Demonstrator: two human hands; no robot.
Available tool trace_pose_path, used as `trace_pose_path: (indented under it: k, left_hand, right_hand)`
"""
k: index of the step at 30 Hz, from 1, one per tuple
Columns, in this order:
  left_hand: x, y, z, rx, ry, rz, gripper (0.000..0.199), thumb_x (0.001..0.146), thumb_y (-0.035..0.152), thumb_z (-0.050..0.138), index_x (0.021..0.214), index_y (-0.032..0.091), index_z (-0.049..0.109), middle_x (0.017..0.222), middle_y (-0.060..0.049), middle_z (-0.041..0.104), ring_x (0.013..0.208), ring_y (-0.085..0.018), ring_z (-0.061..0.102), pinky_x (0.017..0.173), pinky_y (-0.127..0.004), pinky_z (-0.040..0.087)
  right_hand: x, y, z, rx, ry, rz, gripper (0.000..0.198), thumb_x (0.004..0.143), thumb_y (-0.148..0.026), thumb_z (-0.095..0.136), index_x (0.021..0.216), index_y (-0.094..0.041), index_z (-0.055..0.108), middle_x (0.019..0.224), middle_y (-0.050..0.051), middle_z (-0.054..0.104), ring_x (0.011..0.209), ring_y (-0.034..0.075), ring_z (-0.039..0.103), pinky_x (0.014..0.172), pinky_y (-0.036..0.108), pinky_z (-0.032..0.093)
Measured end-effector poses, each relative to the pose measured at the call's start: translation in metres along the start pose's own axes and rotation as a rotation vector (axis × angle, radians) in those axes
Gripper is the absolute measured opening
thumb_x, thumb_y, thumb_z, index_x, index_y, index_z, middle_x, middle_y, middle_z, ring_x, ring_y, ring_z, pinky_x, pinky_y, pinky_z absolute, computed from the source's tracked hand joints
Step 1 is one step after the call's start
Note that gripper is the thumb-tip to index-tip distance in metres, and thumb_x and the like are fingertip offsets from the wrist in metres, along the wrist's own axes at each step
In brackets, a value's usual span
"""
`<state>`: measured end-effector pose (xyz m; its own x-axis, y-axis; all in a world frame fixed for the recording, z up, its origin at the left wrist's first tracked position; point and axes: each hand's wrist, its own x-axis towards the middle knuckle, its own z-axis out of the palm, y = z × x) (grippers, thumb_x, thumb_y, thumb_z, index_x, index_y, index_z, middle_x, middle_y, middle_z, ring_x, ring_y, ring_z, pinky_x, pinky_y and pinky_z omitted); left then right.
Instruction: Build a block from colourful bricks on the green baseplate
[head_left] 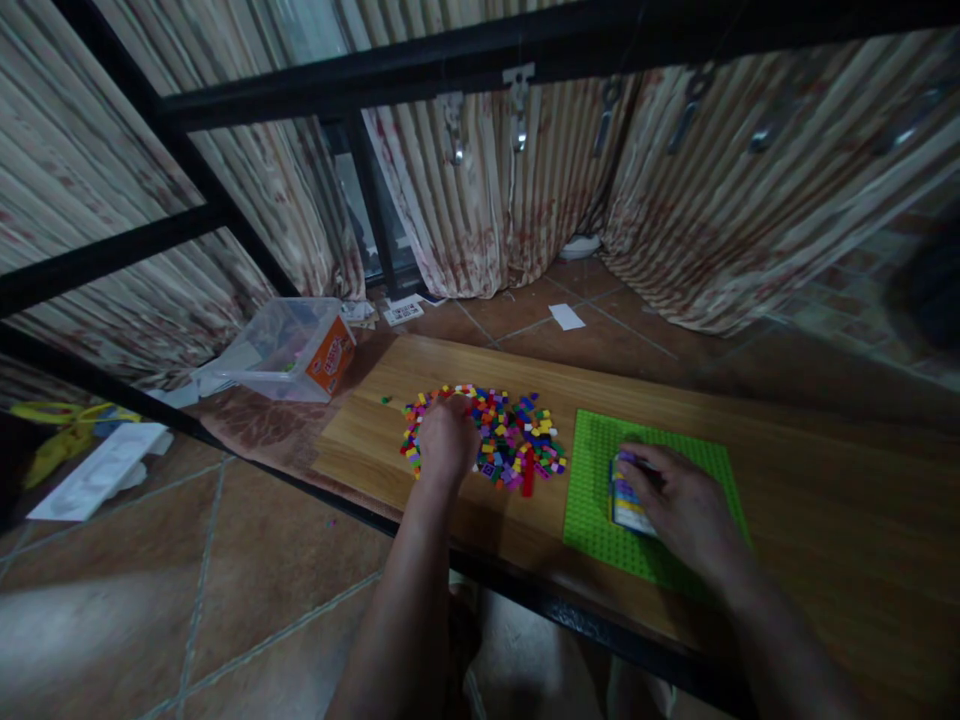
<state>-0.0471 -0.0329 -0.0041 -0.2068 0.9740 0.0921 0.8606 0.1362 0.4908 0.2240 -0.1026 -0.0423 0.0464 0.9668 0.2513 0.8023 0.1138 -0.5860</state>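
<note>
My left hand reaches into a loose pile of small coloured toy bricks, its fingers curled down; what they hold, if anything, is hidden. A green studded baseplate lies on the wooden table to the right. On it stands a low block of joined bricks in white, yellow, blue and purple bands. Over the far side of this block my right hand is closed, thumb and fingers around a purple brick. The hand covers the block's right part.
The wooden table has a dark metal front edge. A clear plastic box with an orange label stands beyond its left end. White foam packaging lies on the tiled floor at left. Papers lie behind the table, before curtains and a dark frame.
</note>
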Motion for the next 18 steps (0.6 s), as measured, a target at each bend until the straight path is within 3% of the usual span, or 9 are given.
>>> trace_pose_path:
  k: [10,18]
  left_hand:
    - [0.035,-0.039,-0.018,0.087,-0.005,-0.097,0.034,0.081,0.017,0.052,0.109,0.021,0.072,0.107,-0.010,0.072,0.100,-0.024,0.066,0.085,-0.030,0.049]
    - [0.037,-0.027,-0.003,0.180,-0.054,0.080,0.038,0.081,0.018,0.054,0.116,0.023,0.070,0.113,-0.012,0.068,0.108,-0.024,0.061,0.096,-0.031,0.044]
  right_hand:
    - [0.001,0.000,0.002,0.004,-0.001,0.005,0.033,0.088,-0.044,0.049,0.105,-0.022,0.068,0.102,0.008,0.073,0.092,0.025,0.068,0.085,0.041,0.051]
    - [0.001,0.001,0.002,-0.021,-0.020,-0.004,0.034,0.089,-0.045,0.048,0.105,-0.022,0.068,0.102,0.008,0.073,0.091,0.025,0.068,0.086,0.041,0.051]
